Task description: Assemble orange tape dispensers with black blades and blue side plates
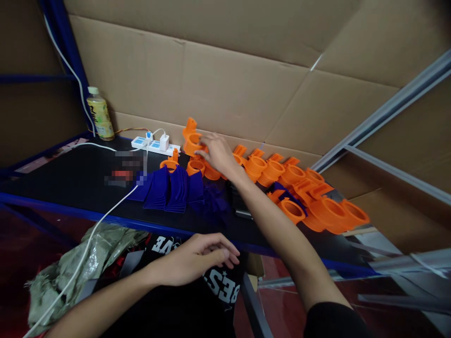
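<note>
My right hand (pixel 220 154) reaches over the table and pinches the edge of an orange ring-shaped holder with an upright tab (pixel 191 143). This holder sits higher than the other orange parts around it; whether it touches them I cannot tell. My left hand (pixel 202 257) hovers in front of the table edge, over my lap, with loosely curved fingers and nothing in it. Fanned dark-blue flat pieces (pixel 165 190) lie left of my right forearm. More orange ring holders (pixel 255 165) stand in a row to the right, with several bigger ones (pixel 327 213) near the table's right end.
A white power strip (pixel 155 145) with plugs lies at the back, its cable (pixel 105 216) hanging over the front edge. A yellow-labelled bottle (pixel 100 115) stands in the back left corner. Cardboard (pixel 229 84) walls the back. A metal bar (pixel 384 112) slants at right.
</note>
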Tool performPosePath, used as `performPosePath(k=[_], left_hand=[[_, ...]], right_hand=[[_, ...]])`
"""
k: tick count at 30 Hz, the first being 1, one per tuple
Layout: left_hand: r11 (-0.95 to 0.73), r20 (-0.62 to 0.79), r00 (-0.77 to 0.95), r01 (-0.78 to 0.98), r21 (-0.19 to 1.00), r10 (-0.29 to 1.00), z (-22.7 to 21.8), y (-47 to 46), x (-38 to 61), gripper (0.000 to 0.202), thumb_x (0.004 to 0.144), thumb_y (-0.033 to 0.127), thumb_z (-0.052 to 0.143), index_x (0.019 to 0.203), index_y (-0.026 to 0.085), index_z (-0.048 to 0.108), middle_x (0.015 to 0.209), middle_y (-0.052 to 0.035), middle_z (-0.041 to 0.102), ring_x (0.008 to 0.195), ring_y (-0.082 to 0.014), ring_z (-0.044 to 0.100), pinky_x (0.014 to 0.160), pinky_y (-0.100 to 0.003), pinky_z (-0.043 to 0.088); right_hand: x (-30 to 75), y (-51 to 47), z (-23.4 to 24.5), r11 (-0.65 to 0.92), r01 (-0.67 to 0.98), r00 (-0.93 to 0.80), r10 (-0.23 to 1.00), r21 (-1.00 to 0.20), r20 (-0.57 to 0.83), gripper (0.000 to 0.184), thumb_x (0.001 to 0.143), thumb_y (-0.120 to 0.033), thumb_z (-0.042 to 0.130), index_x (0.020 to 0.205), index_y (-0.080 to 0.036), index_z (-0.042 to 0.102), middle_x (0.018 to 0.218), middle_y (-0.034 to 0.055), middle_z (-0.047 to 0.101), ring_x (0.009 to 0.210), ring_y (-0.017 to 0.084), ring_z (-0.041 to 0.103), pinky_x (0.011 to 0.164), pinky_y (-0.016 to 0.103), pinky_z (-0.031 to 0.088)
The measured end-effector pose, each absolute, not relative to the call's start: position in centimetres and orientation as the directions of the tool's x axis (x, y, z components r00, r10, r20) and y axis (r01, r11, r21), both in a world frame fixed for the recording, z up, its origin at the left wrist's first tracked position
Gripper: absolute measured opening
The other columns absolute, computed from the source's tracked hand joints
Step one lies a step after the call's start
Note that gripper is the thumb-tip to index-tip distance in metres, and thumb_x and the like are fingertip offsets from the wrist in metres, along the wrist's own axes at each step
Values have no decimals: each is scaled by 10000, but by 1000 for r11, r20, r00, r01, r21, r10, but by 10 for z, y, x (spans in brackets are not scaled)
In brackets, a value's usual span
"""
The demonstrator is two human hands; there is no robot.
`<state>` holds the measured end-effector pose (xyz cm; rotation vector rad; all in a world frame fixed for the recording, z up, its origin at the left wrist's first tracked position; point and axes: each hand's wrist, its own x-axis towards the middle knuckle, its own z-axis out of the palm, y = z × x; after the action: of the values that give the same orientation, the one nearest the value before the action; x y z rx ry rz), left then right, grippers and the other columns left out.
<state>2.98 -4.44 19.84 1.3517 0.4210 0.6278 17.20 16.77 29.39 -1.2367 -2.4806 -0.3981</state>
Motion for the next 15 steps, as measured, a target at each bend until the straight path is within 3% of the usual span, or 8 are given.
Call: performPosePath(k=[4,7,11,15], left_hand=[[79,146,399,-496,865,905,201,-38,27,310,967,425,551,1069,171,698,1022,-114,750,974,-260,705,903,-424,545],[-75,175,92,-647,759,980,208,-32,20,402,957,456,518,1246,205,638,1300,-129,684,1213,-299,625,985,-473,526],[-72,181,69,-736,673,981,220,-34,12,498,971,546,463,1323,223,604,1472,-108,584,1374,-311,521,1076,-455,483],[21,111,132,-729,684,985,221,-38,13,462,965,517,520,1319,228,590,1491,-122,570,1176,-310,677,929,-447,586]], right_hand=[[191,118,323,697,714,-512,585,-67,629,264,960,-420,619,1085,-199,693,1368,117,638,1290,296,553,1094,478,415],[202,54,326,739,645,-471,584,-194,661,222,929,-446,661,991,-237,700,1348,73,657,1266,288,597,1082,487,464],[203,-27,294,813,477,-580,576,-333,576,121,881,-363,738,950,-269,708,1330,66,673,1221,264,646,1018,435,555],[205,-66,253,819,431,-657,573,-379,490,200,868,-358,756,1058,-299,730,1343,79,668,1269,268,619,1029,437,561]])
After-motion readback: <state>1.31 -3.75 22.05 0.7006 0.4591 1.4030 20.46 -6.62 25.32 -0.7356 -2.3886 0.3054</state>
